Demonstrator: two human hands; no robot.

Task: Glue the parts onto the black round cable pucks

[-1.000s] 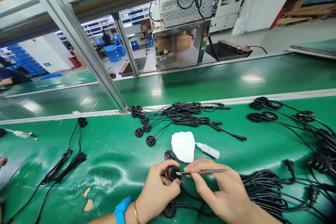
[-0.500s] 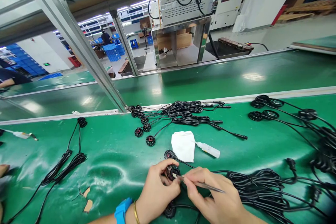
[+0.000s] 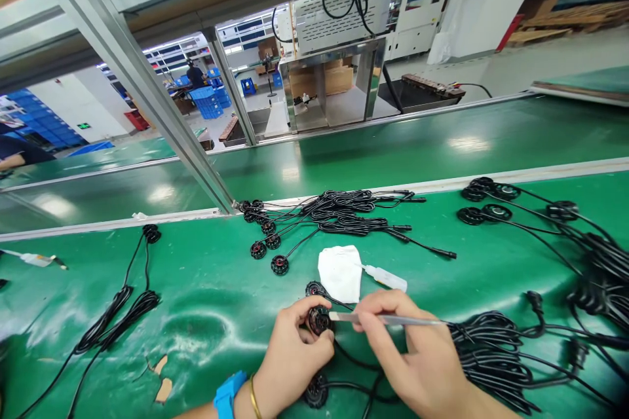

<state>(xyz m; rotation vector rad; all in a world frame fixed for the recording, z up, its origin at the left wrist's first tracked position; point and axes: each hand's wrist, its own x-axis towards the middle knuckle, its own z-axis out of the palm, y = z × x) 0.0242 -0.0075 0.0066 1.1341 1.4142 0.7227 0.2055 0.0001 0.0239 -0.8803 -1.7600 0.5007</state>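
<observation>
My left hand [image 3: 289, 357] pinches a small round black part with a red inside [image 3: 318, 321], held just above the green bench mat near the front edge. My right hand [image 3: 413, 353] grips thin metal tweezers [image 3: 388, 320] lying level, their tip touching the part's right side. A black cable runs from the part under my hands toward a second round part [image 3: 315, 393] below my left hand. A third such part [image 3: 314, 289] lies just beyond my fingers, beside a white cloth [image 3: 341, 272] and a small white squeeze bottle [image 3: 387, 277].
Several wired round parts with bundled black cables [image 3: 344, 213] lie at the mat's far edge; more cable coils [image 3: 496, 357] and parts [image 3: 484, 213] fill the right. A lone cable bundle [image 3: 115, 311] lies left. A slanted metal post [image 3: 147, 88] stands beyond. Another person's arm [image 3: 14, 157] shows far left.
The tweezers swung from pointing down-right to lying level, with my right hand risen slightly. The left hand keeps hold of the round part. The view drifted a little.
</observation>
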